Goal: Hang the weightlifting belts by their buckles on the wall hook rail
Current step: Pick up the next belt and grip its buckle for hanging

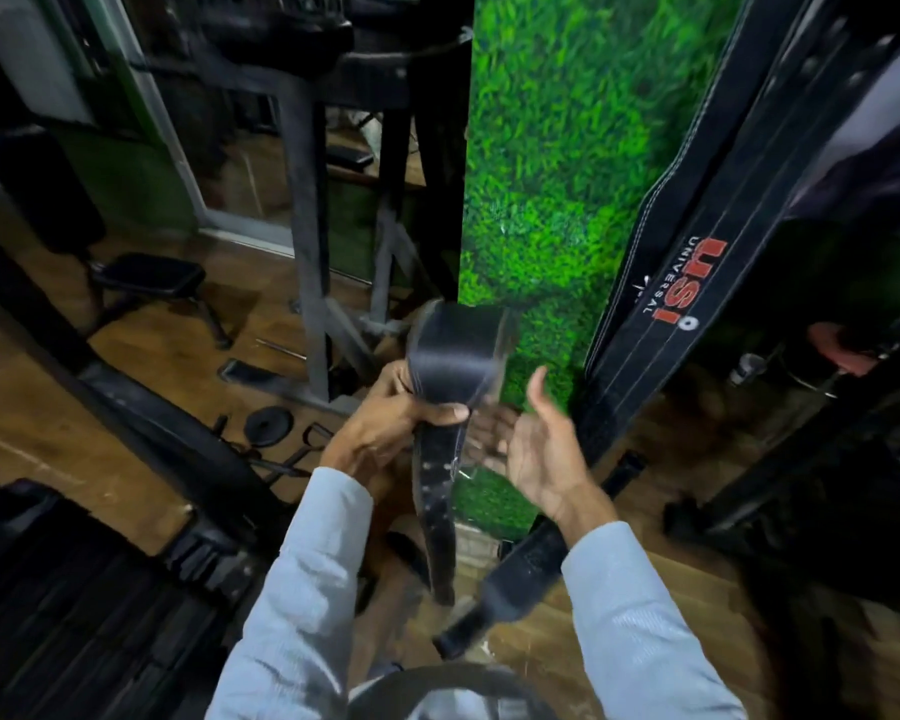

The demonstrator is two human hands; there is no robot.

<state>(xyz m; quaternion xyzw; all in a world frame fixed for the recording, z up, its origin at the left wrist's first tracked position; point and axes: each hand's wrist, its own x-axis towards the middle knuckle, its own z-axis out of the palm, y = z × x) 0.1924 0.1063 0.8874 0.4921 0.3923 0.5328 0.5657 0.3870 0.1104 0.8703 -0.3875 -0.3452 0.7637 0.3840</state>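
Now belt (450, 356) in L hand (385, 428).

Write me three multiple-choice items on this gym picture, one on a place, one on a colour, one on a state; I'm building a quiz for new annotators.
1. Where does the long black leather belt with white stitching hang?
A. against the green artificial-grass wall panel
B. over the padded bench
C. on the wooden floor

2. What colour are the large letters printed on that hanging belt?
A. yellow
B. red
C. blue

3. How is the right hand?
A. closed on a buckle
B. gripping a weight plate
C. open, palm showing, holding nothing

Answers:
1 A: it hangs down beside the green artificial-grass wall panel.
2 B: the big letters are red, with white text beside them.
3 C: its fingers are spread, while the left hand grips the folded plain black leather belt.
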